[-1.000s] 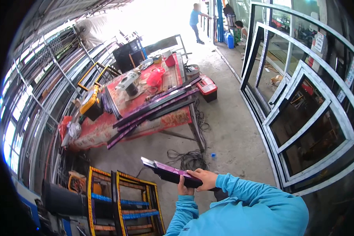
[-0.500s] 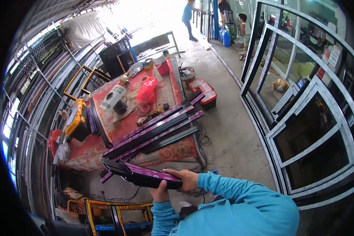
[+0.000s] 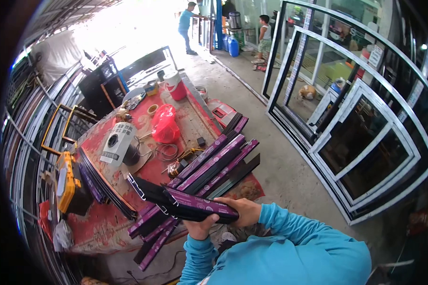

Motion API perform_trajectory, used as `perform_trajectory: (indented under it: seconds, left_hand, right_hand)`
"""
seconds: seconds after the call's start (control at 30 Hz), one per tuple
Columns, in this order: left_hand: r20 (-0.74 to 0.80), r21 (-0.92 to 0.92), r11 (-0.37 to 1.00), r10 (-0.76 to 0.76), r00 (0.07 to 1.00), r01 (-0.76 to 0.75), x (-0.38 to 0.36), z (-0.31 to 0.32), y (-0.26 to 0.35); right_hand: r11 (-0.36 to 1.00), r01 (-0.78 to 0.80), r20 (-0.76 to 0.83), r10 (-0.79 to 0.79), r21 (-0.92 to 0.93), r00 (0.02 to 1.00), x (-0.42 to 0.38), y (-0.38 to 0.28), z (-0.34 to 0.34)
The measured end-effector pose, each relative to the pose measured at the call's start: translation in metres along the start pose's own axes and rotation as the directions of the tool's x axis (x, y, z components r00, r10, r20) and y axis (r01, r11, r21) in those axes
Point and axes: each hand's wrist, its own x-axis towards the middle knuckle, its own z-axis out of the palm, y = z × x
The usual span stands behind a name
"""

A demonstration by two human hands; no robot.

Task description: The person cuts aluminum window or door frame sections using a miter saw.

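Observation:
I hold a short bundle of black aluminium profiles (image 3: 202, 203) with purple printed film, tilted in front of me. Their open channel ends point to the left. My left hand (image 3: 201, 226) grips the bundle from below, its thumb against the near side. Around the right end of the bundle my right hand (image 3: 246, 211) is closed. Just beyond, longer purple-filmed profiles (image 3: 214, 161) lie in a pile across the table (image 3: 104, 228), which has a worn red patterned cover. The held bundle hides part of this pile.
On the table are a red plastic bag (image 3: 165, 124), a red-and-white jug (image 3: 176, 86), a yellow-and-black toolbox (image 3: 67, 183) and a cable coil (image 3: 166, 152). Glazed frames (image 3: 366, 142) lean along the right. Two people (image 3: 185, 28) are in the background.
My view has moved closer to the table and turned somewhat right. The bundle, still in both hands, now overlaps more of the profile pile. The person at the back extends an arm.

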Motion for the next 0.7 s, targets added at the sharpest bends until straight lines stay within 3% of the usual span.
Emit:
perform_trajectory:
  seconds: [0.07,0.13,0.2,0.27,0.37,0.4,0.47,0.5,0.57,0.63,0.7]
  left_hand:
    - [-0.046,-0.106,0.99,0.092,0.995,-0.097,0.015,-0.02,-0.002]
    - [0.017,-0.152,0.987,0.056,0.998,-0.053,0.029,-0.036,0.005]
    - [0.206,-0.216,0.976,0.075,0.976,-0.03,0.041,-0.046,0.006]
    - [0.175,-0.192,0.978,0.115,0.978,-0.081,0.046,-0.062,-0.012]
    - [0.157,-0.038,0.999,0.024,0.987,-0.018,0.063,-0.066,0.024]
    - [0.189,0.028,0.997,0.063,0.98,-0.07,0.075,-0.076,0.02]
    - [0.241,0.07,0.993,0.076,0.968,-0.095,0.098,-0.091,0.038]
    - [0.274,0.122,0.97,0.17,0.947,-0.209,0.114,-0.094,0.064]
    - [0.348,0.394,0.881,0.123,0.929,-0.264,0.141,-0.107,0.083]
    - [0.378,0.473,0.835,0.096,0.921,-0.281,0.164,-0.111,0.085]
    - [0.411,0.697,0.613,0.082,0.908,-0.371,0.191,-0.115,0.064]
  right_hand:
    - [0.999,-0.044,-0.004,0.044,-0.011,0.999,0.022,-0.007,0.01]
    - [1.0,-0.011,-0.023,0.011,-0.02,1.0,0.041,-0.01,0.02]
    - [0.994,-0.102,-0.009,0.102,-0.037,0.995,0.056,-0.012,0.035]
    - [0.999,-0.002,-0.136,0.007,0.037,0.991,0.073,-0.012,0.051]
    - [0.995,-0.035,-0.133,0.047,0.093,0.99,0.087,-0.009,0.064]
    - [0.987,-0.06,-0.161,0.085,0.151,0.983,0.091,-0.008,0.067]
    - [0.954,-0.141,-0.034,0.155,0.264,0.987,0.087,0.003,0.067]
    - [0.944,-0.198,-0.116,0.235,0.264,0.965,0.082,0.009,0.066]
    - [0.893,-0.304,-0.256,0.396,0.333,0.882,0.065,0.025,0.064]
    - [0.839,-0.388,-0.369,0.522,0.381,0.769,0.038,0.042,0.06]
    - [0.815,-0.457,-0.473,0.579,0.356,0.665,-0.001,0.057,0.059]
